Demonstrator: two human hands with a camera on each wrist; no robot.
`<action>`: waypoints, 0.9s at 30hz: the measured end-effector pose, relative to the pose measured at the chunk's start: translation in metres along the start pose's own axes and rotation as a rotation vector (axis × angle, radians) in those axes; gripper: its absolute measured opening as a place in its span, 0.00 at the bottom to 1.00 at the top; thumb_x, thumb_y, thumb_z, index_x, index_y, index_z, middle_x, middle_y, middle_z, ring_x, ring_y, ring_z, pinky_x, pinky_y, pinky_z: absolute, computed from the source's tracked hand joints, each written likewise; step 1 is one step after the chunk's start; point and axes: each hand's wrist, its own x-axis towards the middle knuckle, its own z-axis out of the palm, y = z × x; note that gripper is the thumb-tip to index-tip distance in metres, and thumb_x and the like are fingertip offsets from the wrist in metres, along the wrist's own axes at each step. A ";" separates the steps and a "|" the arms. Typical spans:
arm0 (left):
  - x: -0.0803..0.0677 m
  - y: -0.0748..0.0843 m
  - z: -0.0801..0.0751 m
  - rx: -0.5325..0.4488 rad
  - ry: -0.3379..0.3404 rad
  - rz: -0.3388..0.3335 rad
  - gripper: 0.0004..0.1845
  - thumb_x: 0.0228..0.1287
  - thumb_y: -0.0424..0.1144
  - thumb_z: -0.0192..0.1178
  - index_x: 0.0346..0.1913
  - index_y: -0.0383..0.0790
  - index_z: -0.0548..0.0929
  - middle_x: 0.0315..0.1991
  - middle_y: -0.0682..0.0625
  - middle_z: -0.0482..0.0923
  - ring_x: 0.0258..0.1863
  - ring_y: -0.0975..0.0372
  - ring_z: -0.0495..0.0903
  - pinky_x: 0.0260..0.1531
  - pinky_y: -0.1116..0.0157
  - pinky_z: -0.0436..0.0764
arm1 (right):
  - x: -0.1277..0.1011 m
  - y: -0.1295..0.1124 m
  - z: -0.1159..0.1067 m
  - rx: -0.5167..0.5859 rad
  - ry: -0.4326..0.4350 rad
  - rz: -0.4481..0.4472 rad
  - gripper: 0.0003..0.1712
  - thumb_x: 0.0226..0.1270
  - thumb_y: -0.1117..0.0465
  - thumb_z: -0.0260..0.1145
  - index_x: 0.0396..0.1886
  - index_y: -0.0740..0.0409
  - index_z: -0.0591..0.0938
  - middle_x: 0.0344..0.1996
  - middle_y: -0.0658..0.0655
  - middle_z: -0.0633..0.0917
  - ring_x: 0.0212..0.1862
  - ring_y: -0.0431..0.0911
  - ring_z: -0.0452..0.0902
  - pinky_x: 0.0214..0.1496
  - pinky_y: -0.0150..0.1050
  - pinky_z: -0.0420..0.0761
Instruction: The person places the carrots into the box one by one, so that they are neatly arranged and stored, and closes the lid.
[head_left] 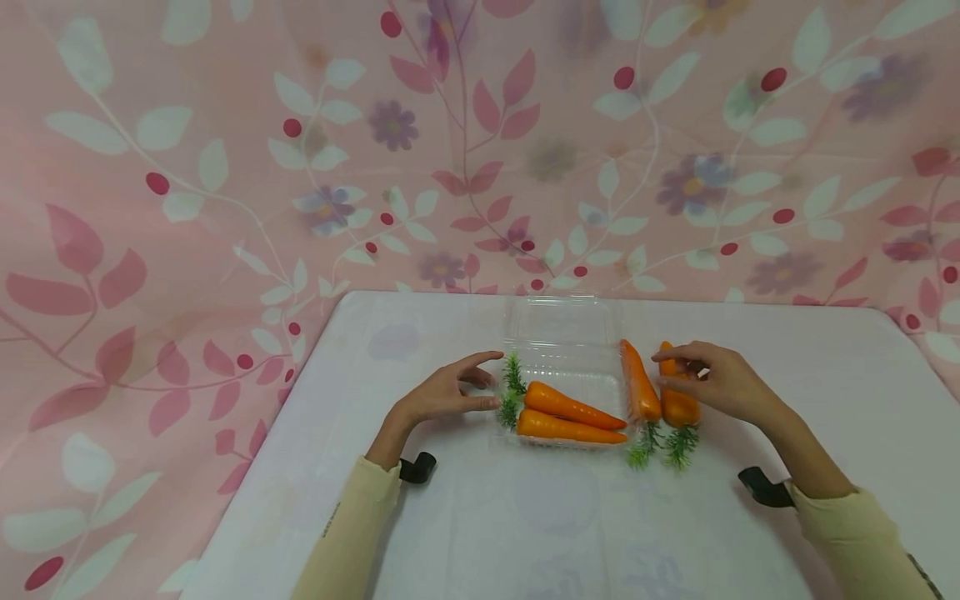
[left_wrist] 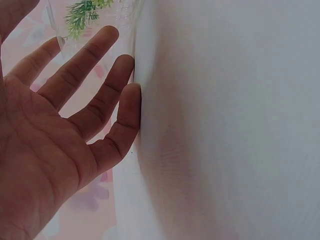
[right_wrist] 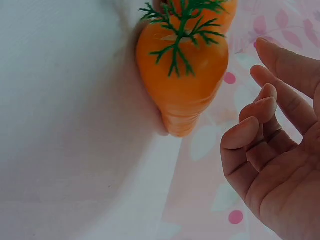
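A clear plastic clamshell box (head_left: 558, 442) lies with its lid folded back. Two toy carrots, an upper one (head_left: 566, 404) and a lower one (head_left: 562, 427), lie in its front half, green tops to the left. Along the box's right wall is a third carrot (head_left: 637, 383). A fourth carrot (head_left: 681, 410) lies right of that one, top toward the front. My left hand (head_left: 446, 390) is at the box's left edge, fingers spread, holding nothing. Over the fourth carrot hovers my right hand (head_left: 720, 379), its fingers loosely bent and apart from the carrot (right_wrist: 180, 85) in the right wrist view.
A white cloth covers the table (head_left: 555, 517). Behind it hangs a pink floral curtain (head_left: 480, 167). The raised lid (head_left: 562, 321) reaches toward the table's back edge. Black wrist mounts (head_left: 765, 487) stick out from both sleeves.
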 end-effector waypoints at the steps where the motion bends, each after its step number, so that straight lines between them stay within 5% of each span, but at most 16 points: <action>1: 0.000 0.000 0.000 -0.001 0.000 0.000 0.43 0.59 0.55 0.70 0.76 0.56 0.63 0.55 0.51 0.79 0.56 0.62 0.76 0.53 0.58 0.78 | -0.001 0.001 0.000 -0.006 -0.001 0.029 0.16 0.60 0.62 0.74 0.49 0.57 0.86 0.32 0.50 0.78 0.33 0.42 0.72 0.32 0.32 0.75; 10: 0.000 0.000 0.000 -0.011 -0.004 0.005 0.43 0.59 0.55 0.70 0.76 0.56 0.63 0.55 0.51 0.79 0.56 0.62 0.76 0.54 0.57 0.77 | -0.004 0.006 -0.005 -0.042 -0.008 0.291 0.24 0.61 0.49 0.74 0.49 0.61 0.86 0.30 0.54 0.75 0.30 0.47 0.70 0.21 0.35 0.66; 27: -0.001 0.000 0.000 -0.011 -0.002 -0.010 0.43 0.58 0.55 0.70 0.75 0.58 0.63 0.55 0.52 0.79 0.56 0.64 0.76 0.53 0.58 0.77 | -0.004 0.014 -0.003 -0.031 0.011 0.402 0.31 0.56 0.42 0.76 0.48 0.62 0.85 0.30 0.56 0.76 0.30 0.48 0.69 0.22 0.36 0.68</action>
